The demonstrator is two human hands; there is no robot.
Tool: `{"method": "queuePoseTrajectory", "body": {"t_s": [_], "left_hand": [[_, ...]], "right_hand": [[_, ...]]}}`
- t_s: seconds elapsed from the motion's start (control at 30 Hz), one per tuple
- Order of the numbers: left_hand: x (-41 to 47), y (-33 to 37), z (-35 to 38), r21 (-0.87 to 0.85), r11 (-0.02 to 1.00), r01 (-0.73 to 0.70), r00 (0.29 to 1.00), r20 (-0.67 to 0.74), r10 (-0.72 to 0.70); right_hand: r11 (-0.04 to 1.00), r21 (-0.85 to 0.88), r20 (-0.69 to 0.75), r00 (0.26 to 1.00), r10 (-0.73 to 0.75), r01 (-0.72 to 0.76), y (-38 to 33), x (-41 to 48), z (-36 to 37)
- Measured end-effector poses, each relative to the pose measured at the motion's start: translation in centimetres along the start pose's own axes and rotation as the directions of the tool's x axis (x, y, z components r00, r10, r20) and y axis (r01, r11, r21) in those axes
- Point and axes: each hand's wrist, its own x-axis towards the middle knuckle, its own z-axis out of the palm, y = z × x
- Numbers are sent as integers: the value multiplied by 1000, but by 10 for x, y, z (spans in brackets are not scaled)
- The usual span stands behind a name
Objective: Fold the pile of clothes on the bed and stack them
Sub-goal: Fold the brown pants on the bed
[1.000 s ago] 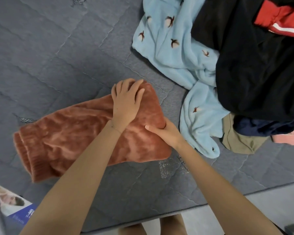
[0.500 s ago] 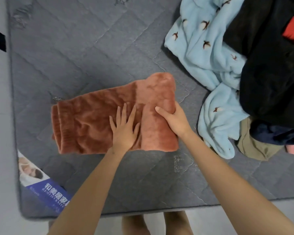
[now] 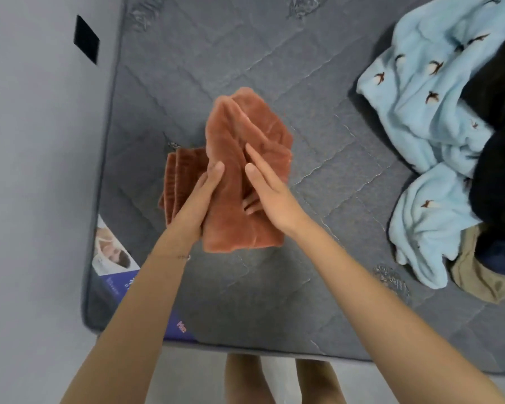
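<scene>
Left hand (image 3: 194,199) and right hand (image 3: 274,196) grip the rust garment (image 3: 239,132), most fingers hidden.

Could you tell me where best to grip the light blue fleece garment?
Probably at the light blue fleece garment's near lobe, coming from the bare mattress on its left: that end lies free, whereas the black garment overlaps its right edge.

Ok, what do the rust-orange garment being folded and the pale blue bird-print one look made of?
Rust-orange garment: probably plush fleece or velour, matte, with brushed nap that shades unevenly; its ribbed cuff looks knitted. Pale blue bird-print garment: likely soft fleece, with thick rounded folds and no sheen. Fibre cannot be told.
</scene>
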Motion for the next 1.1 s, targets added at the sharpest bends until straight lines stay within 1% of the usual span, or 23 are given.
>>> {"method": "queuePoseTrajectory", "body": {"t_s": [0.03,0.07,0.1,0.17,0.23,0.3,0.37,0.43,0.47,0.5,0.53,0.57,0.63,0.67,0.7,0.73,0.8,0.83,0.87,0.93,1.03,1.07,1.1], "left_hand": [[0,4,-10,-33,998,-55,995,-82,52],[-2,9,-19,-19,996,-84,990,-114,81],[-3,11,-29,22,997,-73,992,-98,75],[-2,9,-44,138,990,2,996,-93,10],[-1,7,-60,199,980,11,980,-196,29],[2,5,-81,216,976,-37,958,-271,97],[0,7,-99,264,959,-105,932,-310,188],[4,4,-115,377,920,-108,897,-361,254],[6,1,-119,471,879,-76,879,-384,282],[8,-2,-121,581,812,-50,851,-401,340],[8,-4,-121,688,723,-53,807,-398,437],[10,-6,-120,786,612,-89,753,-350,558],[12,-7,-113,919,348,-186,665,-143,733],[14,-8,-108,945,228,-234,642,-25,766],[16,-12,-102,955,126,-268,645,80,760],[19,-17,-98,960,40,-278,667,163,727],[28,-32,-97,969,-99,-228,740,238,629],[33,-41,-101,971,-134,-197,775,238,586],[37,-48,-107,975,-139,-175,801,223,556],[46,-57,-118,982,-101,-157,823,187,537],[49,-59,-123,979,-46,-199,804,190,564],[47,-60,-123,979,-13,-204,793,173,584],[45,-60,-123,981,53,-188,788,118,605]], "right_hand": [[1000,-2,38,999,27,-27,0,2,8],[999,-36,68,997,31,-29,1,5,14],[996,-88,97,995,18,-9,4,7,18],[975,-213,143,989,-27,58,10,12,24],[920,-362,121,986,-112,149,15,15,29],[806,-546,46,969,-245,229,22,21,31],[671,-698,5,938,-346,251,26,27,30],[552,-799,22,929,-370,239,32,32,31],[504,-831,52,935,-352,236,37,33,34],[465,-855,85,945,-315,232,42,33,39],[433,-874,113,959,-261,221,47,33,45],[399,-893,137,969,-205,210,53,34,50],[322,-924,168,976,-136,204,63,35,57],[304,-930,176,976,-126,207,66,37,59],[306,-928,183,975,-127,214,68,38,59],[326,-919,187,973,-133,221,68,40,57],[400,-889,177,973,-146,222,68,42,52],[446,-867,166,973,-161,222,67,43,48],[485,-844,152,970,-191,227,67,43,44],[524,-813,120,954,-276,254,66,47,38],[536,-797,67,923,-380,278,61,57,35],[549,-791,44,920,-390,271,58,62,34],[571,-783,15,925,-380,247,52,68,34]]}}
